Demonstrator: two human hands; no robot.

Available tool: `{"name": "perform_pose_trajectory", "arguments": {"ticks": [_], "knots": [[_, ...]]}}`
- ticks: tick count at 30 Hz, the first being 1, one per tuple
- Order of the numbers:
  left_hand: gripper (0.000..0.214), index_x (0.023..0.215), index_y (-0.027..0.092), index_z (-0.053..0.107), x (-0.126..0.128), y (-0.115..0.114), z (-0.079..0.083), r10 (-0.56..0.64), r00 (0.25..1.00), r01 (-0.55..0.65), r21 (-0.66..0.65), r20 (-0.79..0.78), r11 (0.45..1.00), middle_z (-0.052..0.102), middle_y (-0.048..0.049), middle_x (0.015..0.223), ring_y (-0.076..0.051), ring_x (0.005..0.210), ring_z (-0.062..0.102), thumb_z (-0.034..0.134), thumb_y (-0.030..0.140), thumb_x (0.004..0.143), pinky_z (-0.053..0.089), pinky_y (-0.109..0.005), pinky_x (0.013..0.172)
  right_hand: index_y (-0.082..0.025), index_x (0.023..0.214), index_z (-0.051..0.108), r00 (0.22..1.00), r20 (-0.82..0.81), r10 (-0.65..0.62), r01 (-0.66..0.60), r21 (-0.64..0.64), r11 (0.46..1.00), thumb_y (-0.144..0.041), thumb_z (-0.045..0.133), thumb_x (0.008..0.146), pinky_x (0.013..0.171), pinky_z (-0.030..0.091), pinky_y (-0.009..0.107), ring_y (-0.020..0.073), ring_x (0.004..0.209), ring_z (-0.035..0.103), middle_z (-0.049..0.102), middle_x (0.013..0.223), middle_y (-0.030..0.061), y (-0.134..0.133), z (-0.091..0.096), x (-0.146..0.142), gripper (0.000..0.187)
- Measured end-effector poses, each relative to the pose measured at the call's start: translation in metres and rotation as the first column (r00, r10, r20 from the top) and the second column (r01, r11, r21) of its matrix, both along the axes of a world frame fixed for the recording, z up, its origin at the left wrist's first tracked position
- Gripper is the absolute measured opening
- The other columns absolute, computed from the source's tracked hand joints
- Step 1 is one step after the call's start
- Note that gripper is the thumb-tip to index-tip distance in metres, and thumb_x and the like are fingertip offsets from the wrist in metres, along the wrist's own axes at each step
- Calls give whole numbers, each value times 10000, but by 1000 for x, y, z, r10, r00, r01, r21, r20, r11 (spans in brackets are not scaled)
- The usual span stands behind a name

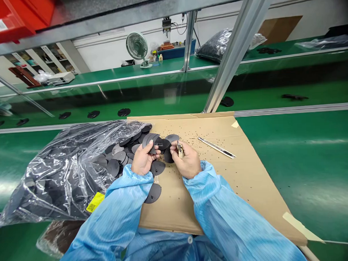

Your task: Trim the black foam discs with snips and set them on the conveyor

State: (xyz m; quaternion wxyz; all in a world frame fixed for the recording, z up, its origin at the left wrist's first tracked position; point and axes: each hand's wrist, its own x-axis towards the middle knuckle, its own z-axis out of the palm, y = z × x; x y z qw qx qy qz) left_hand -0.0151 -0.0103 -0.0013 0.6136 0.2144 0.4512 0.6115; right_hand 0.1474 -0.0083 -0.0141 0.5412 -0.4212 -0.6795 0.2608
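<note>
My left hand [143, 159] is closed round a dark round plastic disc [160, 143], held over a sheet of cardboard [249, 173]. My right hand [187, 160] grips a small metal tool [179, 149] whose tip meets the disc's edge. Several more dark discs [120, 157] spill from a clear plastic bag [61, 172] lying to the left. One disc [153, 193] lies on the cardboard near my left sleeve. Both arms wear light blue sleeves.
A slim metal blade [217, 147] lies on the cardboard to the right, among small black shavings. Green conveyor belts run behind, carrying single discs [124, 112]. An aluminium post [231, 56] rises behind the cardboard. A fan [137, 46] and another bag [216, 45] stand far back.
</note>
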Motion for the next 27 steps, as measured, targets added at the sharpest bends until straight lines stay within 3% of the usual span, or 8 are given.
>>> {"name": "perform_pose_trajectory", "arguments": {"ticks": [2,5,8,10,15,22,27], "knots": [[293,906,141,561,1,-3,0,-108,994,108,-4,-25,994,653,-33,711,-136,556,632,746,300,743,527,-228,482,-221,1021,611,993,-105,-50,54,37,998,-209,576,828,752,540,326,180,768,649,673,875,29,-4,4,-1,197],[336,971,134,578,2,-8,1,-319,948,319,-35,13,947,665,-50,750,-149,590,655,744,330,754,550,-237,508,-230,983,613,987,-137,-88,108,146,983,-201,594,835,756,541,331,180,776,642,665,852,25,-11,10,-2,152],[393,943,125,586,2,-12,-1,-492,866,497,-48,84,866,655,-59,719,-175,605,666,753,415,737,558,-253,517,-237,973,612,990,-124,-67,97,253,962,-154,590,838,763,533,332,179,793,636,662,853,24,-14,13,-3,160],[413,908,122,593,2,-14,-3,-535,838,539,-5,107,842,641,-50,696,-165,604,656,785,422,698,554,-246,529,-240,982,611,995,-97,-30,57,293,954,-127,582,838,755,529,323,175,799,633,660,861,23,-15,12,-3,185],[460,969,150,619,4,-17,-5,-442,893,437,73,87,897,660,-36,827,-135,701,643,865,285,604,546,-239,635,-242,1015,607,999,-42,16,-3,308,951,-106,578,838,752,531,306,167,810,630,657,885,21,-14,10,-5,225],[534,994,145,632,10,-19,-3,-501,863,497,66,63,865,675,-86,910,-252,905,659,871,378,577,556,-394,788,-238,995,615,998,-28,51,-42,264,964,-147,563,844,745,535,316,180,821,632,655,909,39,-17,14,-5,184],[461,969,151,647,14,-14,-5,-260,966,258,173,-15,950,678,-67,942,-228,943,642,868,257,578,526,-364,850,-228,1044,605,997,-58,59,-55,73,996,-234,587,838,786,531,350,203,849,637,659,924,60,-17,12,-3,207]]}}
